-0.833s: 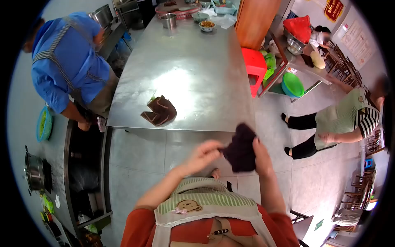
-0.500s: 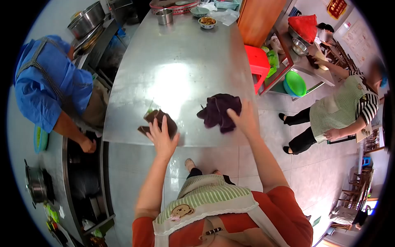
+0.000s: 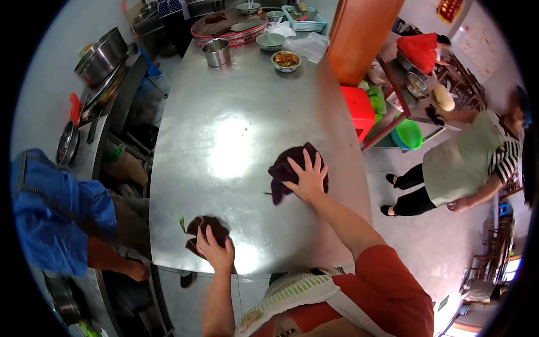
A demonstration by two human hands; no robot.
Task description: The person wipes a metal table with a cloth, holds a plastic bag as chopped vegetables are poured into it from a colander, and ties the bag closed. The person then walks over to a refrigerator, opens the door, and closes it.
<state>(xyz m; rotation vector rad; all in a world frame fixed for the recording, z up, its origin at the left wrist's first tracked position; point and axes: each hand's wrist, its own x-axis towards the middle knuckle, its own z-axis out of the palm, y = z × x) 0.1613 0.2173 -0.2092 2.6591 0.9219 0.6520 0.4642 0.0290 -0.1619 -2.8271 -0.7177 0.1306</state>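
Note:
A dark purple cloth (image 3: 283, 163), crumpled, lies on the steel table (image 3: 196, 129) right of its middle. My right hand (image 3: 309, 178) rests on it with the fingers spread. Near the table's front left edge is a brown cloth (image 3: 215, 222), bunched up, and my left hand (image 3: 215, 250) lies over it, fingers apart. A small green sprig (image 3: 181, 223) sticks out at the brown cloth's left side. The palms hide part of both cloths.
At the table's far end stand a steel pot (image 3: 217, 53), a bowl of food (image 3: 286, 62) and a round board (image 3: 230, 27). One person in blue (image 3: 62, 208) is at the left, another in an apron (image 3: 457, 157) at the right. A red stool (image 3: 358, 111) stands beside the table.
The purple cloth has gone from between my hands onto the table. My right hand has come down on it, and my left hand has moved onto the brown cloth. The view has shifted forward.

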